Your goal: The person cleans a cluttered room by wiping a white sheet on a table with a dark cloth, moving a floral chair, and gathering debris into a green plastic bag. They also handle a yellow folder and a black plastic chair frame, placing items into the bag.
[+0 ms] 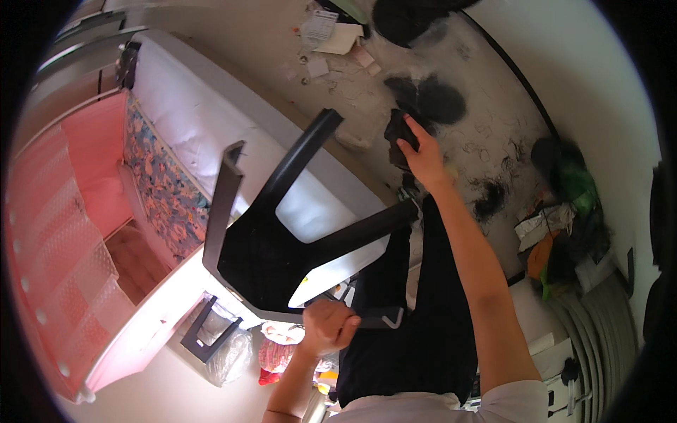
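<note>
My left hand (329, 328) is wrapped around one leg of a black four-legged stool (264, 264), which is tilted so that its legs splay outward. It looks like plastic, though its material is not certain. Two other legs point up towards the far side, over the white mattress. Out beyond the stool, my right hand (426, 158) pinches a crumpled dark cloth (400, 140) between thumb and fingers. The cloth is apart from the stool and above the littered floor.
At left stands a white bed (185, 100) beside a pink fabric-covered rack (100, 185). Papers (338, 38) and dark hair clumps (492, 195) litter the floor. A smaller black stand (209, 338) sits by a plastic bag (232, 365). Grey pleated material (597, 317) hangs at right.
</note>
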Action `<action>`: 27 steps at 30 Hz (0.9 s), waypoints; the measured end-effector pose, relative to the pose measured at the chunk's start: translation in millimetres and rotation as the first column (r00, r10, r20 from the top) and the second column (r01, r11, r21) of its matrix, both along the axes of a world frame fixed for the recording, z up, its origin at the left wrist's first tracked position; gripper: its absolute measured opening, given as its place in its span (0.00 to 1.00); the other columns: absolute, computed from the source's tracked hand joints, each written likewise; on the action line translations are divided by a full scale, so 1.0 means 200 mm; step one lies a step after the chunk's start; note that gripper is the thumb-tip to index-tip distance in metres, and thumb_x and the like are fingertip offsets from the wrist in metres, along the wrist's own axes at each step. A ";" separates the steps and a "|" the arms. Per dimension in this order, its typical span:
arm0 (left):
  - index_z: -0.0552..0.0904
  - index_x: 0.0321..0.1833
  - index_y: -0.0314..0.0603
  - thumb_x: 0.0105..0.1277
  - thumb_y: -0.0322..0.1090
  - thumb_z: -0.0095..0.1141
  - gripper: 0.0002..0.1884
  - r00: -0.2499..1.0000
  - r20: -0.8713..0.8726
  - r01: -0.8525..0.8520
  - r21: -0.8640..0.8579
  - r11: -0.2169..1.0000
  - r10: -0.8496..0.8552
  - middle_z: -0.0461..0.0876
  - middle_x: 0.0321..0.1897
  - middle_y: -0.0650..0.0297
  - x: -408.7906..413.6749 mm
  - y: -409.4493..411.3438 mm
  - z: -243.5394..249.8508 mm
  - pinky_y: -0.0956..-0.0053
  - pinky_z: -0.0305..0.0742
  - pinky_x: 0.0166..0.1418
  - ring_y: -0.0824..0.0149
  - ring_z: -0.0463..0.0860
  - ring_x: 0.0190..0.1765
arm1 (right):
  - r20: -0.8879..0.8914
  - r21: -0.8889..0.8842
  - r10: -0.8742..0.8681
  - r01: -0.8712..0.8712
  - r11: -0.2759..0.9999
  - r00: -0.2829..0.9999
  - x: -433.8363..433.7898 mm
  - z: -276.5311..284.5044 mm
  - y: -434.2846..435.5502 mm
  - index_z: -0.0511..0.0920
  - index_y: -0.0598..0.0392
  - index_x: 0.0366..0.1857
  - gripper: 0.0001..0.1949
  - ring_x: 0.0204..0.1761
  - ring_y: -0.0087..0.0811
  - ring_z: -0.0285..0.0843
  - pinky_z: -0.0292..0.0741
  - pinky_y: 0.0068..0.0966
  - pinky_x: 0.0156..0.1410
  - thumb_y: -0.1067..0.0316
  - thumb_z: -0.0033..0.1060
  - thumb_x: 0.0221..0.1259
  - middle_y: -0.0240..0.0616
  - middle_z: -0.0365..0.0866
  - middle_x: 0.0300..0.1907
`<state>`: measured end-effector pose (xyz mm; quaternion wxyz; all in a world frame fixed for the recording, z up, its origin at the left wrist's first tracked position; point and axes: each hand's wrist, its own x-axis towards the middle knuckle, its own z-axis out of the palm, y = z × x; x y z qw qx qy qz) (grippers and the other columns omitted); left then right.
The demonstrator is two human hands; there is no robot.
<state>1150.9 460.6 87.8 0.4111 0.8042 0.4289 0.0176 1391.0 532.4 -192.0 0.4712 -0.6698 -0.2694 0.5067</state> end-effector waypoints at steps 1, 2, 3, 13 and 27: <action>0.77 0.21 0.44 0.57 0.32 0.63 0.10 1.000 -0.003 0.014 -0.020 1.000 -0.014 0.75 0.16 0.63 0.00 0.01 0.01 0.67 0.67 0.23 0.59 0.75 0.18 | -0.007 0.069 -0.009 0.010 0.998 1.000 -0.05 0.08 0.08 0.68 0.55 0.68 0.26 0.69 0.42 0.68 0.65 0.27 0.70 0.72 0.60 0.65 0.47 0.70 0.68; 0.79 0.24 0.43 0.60 0.36 0.63 0.10 0.999 -0.028 0.013 -0.057 0.998 -0.015 0.76 0.17 0.64 -0.01 0.02 0.03 0.67 0.70 0.24 0.58 0.76 0.19 | -0.016 0.136 -0.020 0.022 0.990 1.000 -0.09 0.16 0.15 0.68 0.56 0.67 0.26 0.68 0.41 0.69 0.65 0.27 0.70 0.73 0.60 0.65 0.47 0.71 0.67; 0.80 0.26 0.42 0.62 0.37 0.62 0.10 1.000 -0.012 -0.019 -0.089 0.996 0.018 0.76 0.17 0.63 -0.03 0.04 0.03 0.67 0.71 0.26 0.58 0.77 0.20 | -0.023 0.203 -0.028 0.032 0.979 0.999 -0.13 0.26 0.22 0.68 0.57 0.67 0.26 0.68 0.41 0.70 0.66 0.26 0.69 0.73 0.60 0.65 0.48 0.72 0.67; 0.80 0.45 0.31 0.71 0.31 0.48 0.10 0.900 0.166 -0.395 0.700 0.594 0.403 0.81 0.38 0.52 -0.16 0.80 -0.01 0.63 0.73 0.49 0.52 0.79 0.43 | 0.150 0.628 -0.035 -0.068 0.775 0.988 -0.35 1.02 0.58 0.79 0.60 0.53 0.13 0.41 0.37 0.82 0.77 0.26 0.47 0.74 0.59 0.65 0.47 0.84 0.42; 0.85 0.32 0.39 0.77 0.54 0.36 0.29 0.755 -0.149 -0.565 0.347 0.749 0.639 0.80 0.21 0.60 -0.18 1.12 -0.19 0.68 0.70 0.36 0.61 0.79 0.28 | 0.444 0.460 0.172 -0.388 0.799 0.879 -0.46 0.80 0.75 0.79 0.55 0.43 0.11 0.21 0.39 0.74 0.70 0.30 0.31 0.59 0.53 0.72 0.45 0.77 0.23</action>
